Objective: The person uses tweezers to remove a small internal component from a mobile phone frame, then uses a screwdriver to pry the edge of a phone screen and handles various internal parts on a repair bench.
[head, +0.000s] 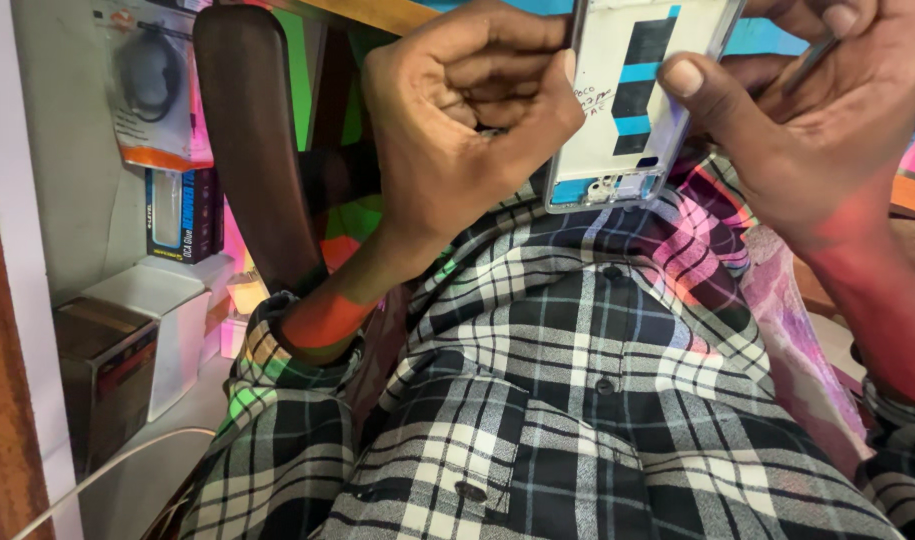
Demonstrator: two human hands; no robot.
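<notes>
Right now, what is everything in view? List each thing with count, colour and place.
phone frame: 1, white with blue and black strips, top centre, held between both hands
thin tool: 1, grey, in the right hand, kind unclear
chair arm: 1, dark brown, upper left
packaged items: several, orange, black and blue, on the left wall
boxes: 2, white and brown, lower left
cable: 1, white, lower left
checked shirt: 1, black and white, centre
left hand: 1, grips the frame's left edge
right hand: 1, thumb on the frame's right edge
</notes>
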